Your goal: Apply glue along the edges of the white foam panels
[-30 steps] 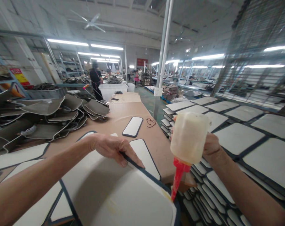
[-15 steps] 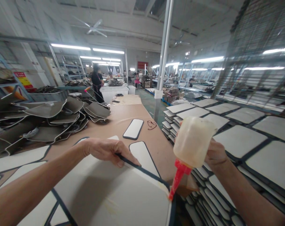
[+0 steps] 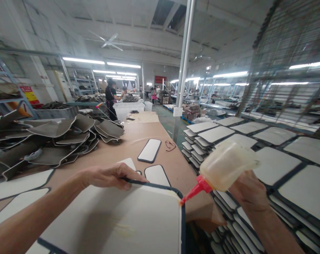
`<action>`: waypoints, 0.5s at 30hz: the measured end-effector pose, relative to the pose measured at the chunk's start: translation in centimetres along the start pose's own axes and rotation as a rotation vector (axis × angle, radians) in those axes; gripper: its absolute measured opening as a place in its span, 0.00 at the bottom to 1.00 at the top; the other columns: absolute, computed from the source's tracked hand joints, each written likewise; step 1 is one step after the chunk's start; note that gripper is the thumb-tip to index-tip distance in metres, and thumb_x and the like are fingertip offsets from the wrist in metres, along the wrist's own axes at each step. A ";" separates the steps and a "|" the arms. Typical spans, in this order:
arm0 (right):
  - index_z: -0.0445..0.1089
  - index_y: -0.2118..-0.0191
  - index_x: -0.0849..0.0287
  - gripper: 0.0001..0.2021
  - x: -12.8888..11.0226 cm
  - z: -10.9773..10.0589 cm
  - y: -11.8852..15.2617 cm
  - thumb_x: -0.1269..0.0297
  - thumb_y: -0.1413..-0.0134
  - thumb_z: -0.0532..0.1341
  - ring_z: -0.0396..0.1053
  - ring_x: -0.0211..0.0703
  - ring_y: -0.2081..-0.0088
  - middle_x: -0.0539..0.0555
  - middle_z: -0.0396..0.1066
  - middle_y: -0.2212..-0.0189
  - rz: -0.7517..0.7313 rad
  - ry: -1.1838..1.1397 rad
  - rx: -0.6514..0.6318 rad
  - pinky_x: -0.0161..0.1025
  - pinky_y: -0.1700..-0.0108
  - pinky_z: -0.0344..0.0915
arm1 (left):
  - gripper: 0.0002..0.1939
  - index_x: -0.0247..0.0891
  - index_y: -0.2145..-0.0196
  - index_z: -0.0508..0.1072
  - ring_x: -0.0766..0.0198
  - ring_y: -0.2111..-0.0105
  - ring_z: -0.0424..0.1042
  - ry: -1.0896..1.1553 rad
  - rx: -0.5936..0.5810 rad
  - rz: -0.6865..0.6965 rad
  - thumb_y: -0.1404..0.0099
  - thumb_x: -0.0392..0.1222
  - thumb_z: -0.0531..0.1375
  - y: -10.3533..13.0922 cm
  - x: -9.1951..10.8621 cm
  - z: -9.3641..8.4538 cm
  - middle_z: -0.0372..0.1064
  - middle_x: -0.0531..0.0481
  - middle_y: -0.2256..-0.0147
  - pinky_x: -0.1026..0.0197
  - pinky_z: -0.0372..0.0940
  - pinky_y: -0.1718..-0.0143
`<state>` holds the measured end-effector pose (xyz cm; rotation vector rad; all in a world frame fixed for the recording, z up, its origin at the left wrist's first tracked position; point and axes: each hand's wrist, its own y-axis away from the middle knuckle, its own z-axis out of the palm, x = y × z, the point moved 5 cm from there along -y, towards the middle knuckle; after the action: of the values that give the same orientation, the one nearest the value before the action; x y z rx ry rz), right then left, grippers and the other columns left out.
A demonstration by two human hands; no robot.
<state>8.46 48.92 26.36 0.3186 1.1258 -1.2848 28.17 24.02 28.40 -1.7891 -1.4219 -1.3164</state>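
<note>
My left hand [image 3: 113,176] pinches the far edge of a large white panel [image 3: 117,215] with a dark blue rim. My right hand [image 3: 248,187] is wrapped round a cloudy squeeze bottle [image 3: 228,164], tilted with its red nozzle [image 3: 195,190] pointing down to the left. The nozzle tip meets the panel's far right corner, at the inner side of the rim. Yellowish smears mark the panel's middle and that corner. Beyond the panel, smaller white pieces [image 3: 150,150] with dark rims lie on the brown table [image 3: 128,141].
Grey-brown pieces with pale edges [image 3: 51,141] are heaped at the left. Glasses [image 3: 170,146] lie near the table's right edge. Stacked white panels [image 3: 277,160] fill the right side. A metal post [image 3: 179,88] rises beyond the table. A person [image 3: 110,97] stands further back.
The bottle has tipped closer to horizontal, and its nozzle tip has shifted left and up with the panel's corner. The panel lies flatter in view. My left hand still grips its edge.
</note>
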 end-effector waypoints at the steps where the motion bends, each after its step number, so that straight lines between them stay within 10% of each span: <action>1: 0.69 0.57 0.50 0.27 -0.1 0.1 0.0 0.61 0.71 0.71 0.69 0.58 0.57 0.56 0.73 0.61 -0.022 -0.009 -0.007 0.55 0.51 0.63 | 0.20 0.39 0.50 0.72 0.48 0.52 0.67 -0.005 0.002 -0.002 0.39 0.42 0.57 0.1 -0.2 0.0 0.71 0.45 0.53 0.56 0.59 0.50; 15: 0.73 0.65 0.52 0.17 -0.8 0.1 0.3 0.60 0.66 0.72 0.71 0.47 0.59 0.53 0.72 0.59 -0.139 -0.088 0.048 0.43 0.49 0.63 | 0.23 0.41 0.44 0.65 0.53 0.48 0.64 -0.076 -0.006 0.139 0.37 0.39 0.57 0.5 -2.8 -0.8 0.67 0.49 0.48 0.62 0.55 0.48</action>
<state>8.88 49.44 26.93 0.2202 1.0584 -1.4358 28.38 21.93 26.27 -1.9238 -1.3080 -1.1949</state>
